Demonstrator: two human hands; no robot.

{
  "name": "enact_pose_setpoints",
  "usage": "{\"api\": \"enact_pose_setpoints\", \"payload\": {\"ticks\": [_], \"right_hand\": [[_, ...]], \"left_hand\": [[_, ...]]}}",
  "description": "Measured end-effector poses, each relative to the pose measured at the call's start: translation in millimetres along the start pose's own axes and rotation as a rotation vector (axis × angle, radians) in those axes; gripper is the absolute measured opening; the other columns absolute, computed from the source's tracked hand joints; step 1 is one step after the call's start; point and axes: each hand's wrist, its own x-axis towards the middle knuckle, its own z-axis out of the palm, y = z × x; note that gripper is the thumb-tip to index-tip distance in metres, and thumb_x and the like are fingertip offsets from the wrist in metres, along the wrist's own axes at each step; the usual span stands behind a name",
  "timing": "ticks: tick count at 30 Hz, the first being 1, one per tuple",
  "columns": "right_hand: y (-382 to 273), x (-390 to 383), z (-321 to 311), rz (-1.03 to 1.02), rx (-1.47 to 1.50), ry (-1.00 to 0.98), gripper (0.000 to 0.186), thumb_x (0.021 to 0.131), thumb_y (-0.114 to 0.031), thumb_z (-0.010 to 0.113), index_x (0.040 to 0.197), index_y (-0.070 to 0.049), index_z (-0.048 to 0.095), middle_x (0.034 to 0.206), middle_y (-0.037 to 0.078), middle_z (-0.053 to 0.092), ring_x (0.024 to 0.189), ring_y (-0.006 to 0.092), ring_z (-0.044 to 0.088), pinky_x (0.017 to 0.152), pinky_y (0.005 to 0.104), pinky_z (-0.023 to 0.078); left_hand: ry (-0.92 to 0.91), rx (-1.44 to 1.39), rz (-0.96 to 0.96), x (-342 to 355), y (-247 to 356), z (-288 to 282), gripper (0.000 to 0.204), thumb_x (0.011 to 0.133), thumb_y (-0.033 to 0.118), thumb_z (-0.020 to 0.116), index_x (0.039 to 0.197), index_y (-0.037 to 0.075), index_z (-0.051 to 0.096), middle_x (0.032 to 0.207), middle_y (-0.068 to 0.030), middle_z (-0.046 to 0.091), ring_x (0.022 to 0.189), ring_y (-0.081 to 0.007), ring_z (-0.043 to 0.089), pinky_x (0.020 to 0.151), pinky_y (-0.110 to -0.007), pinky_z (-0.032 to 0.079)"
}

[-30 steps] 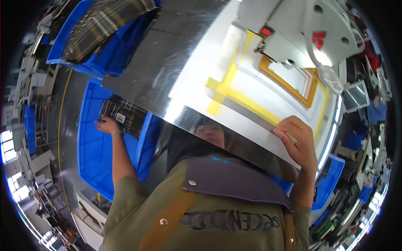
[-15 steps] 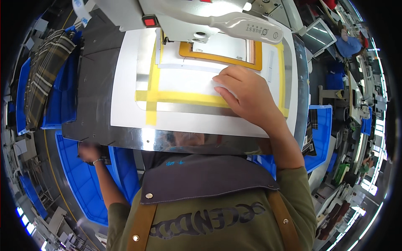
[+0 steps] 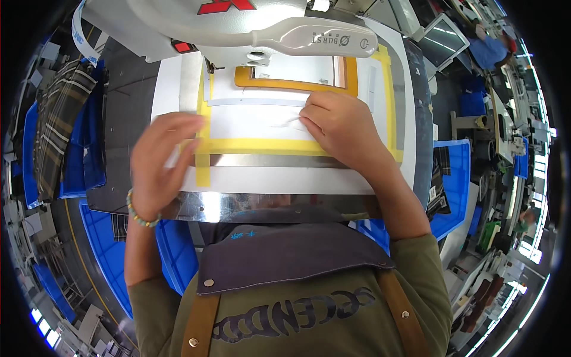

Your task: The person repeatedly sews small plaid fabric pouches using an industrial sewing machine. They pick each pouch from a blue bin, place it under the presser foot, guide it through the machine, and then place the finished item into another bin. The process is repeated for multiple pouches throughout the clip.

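Both hands were on the white template plate that lay on the counter under the head of a white sewing machine. The right hand rested near the middle of the plate, knuckles up and fingers curled, the fingertips pinching or pressing something small and pale against the white surface; what it was could not be made out. The left hand was open, fingers spread and slightly blurred, lying flat over the left edge of the plate where a strip of yellow tape ran downward. It gripped nothing. A beaded bracelet circled that wrist.

Yellow tape framed a rectangle on the plate, and a second, orange frame sat just beneath the machine's arm, around a clear window. A shiny metal strip formed the near edge of the plate, touching the person's dark apron bib. The plate itself lay on a grey surface of the counter.

Left of the counter, a stack of plaid fabric rested in a blue bin. More blue bins stood to the right, one holding dark pieces of cloth. Another person in a blue top was far off at the upper right.
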Motion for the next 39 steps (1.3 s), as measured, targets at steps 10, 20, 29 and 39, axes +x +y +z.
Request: {"api": "enact_pose_setpoints", "payload": {"ticks": [10,20,29,39], "right_hand": [[12.2,0.6,4.4,-0.024,0.208,0.093,0.005,0.081,-0.009,0.07,0.085,-0.005,0.069,0.082,0.007,0.064,0.077,0.0285,0.065,0.068,0.0398,0.053],[-9.1,8.0,-6.0,0.485,1.061,-0.142,0.022,0.096,-0.014,0.07,0.113,-0.001,0.074,0.104,0.007,0.075,0.096,0.0144,0.066,0.091,0.0308,0.051],[37.4,14.0,-28.5,0.388,0.556,-0.043,0.017,0.089,-0.016,0.069,0.094,-0.002,0.077,0.083,0.01,0.075,0.074,0.0179,0.068,0.071,0.0333,0.052],[67.1,70.4,20.6,0.373,0.505,-0.047,0.014,0.083,-0.018,0.076,0.092,-0.007,0.075,0.084,0.005,0.073,0.079,0.0168,0.069,0.077,0.0322,0.053]], "left_hand": [[-0.133,0.03,0.304,56.9,6.7,90.9,0.034,0.079,0.009,0.075,0.112,0.002,0.069,0.102,-0.0089,0.067,0.096,-0.0276,0.065,0.08,-0.038,0.054],[0.12,0.308,0.613,48.7,6.4,71.4,0.03,0.074,0.006,0.071,0.103,-0.001,0.076,0.1,-0.0096,0.072,0.088,-0.0223,0.068,0.064,-0.03,0.052],[-0.066,0.318,0.304,43.1,-8.9,56.1,0.024,0.078,0.002,0.074,0.102,0.0,0.071,0.095,-0.0079,0.07,0.087,-0.026,0.067,0.073,-0.033,0.053],[-0.205,0.266,-0.023,34.7,-8.2,63.6,0.045,0.086,0.026,0.078,0.126,0.007,0.071,0.134,-0.0199,0.059,0.13,-0.0403,0.052,0.107,-0.049,0.042]]}}
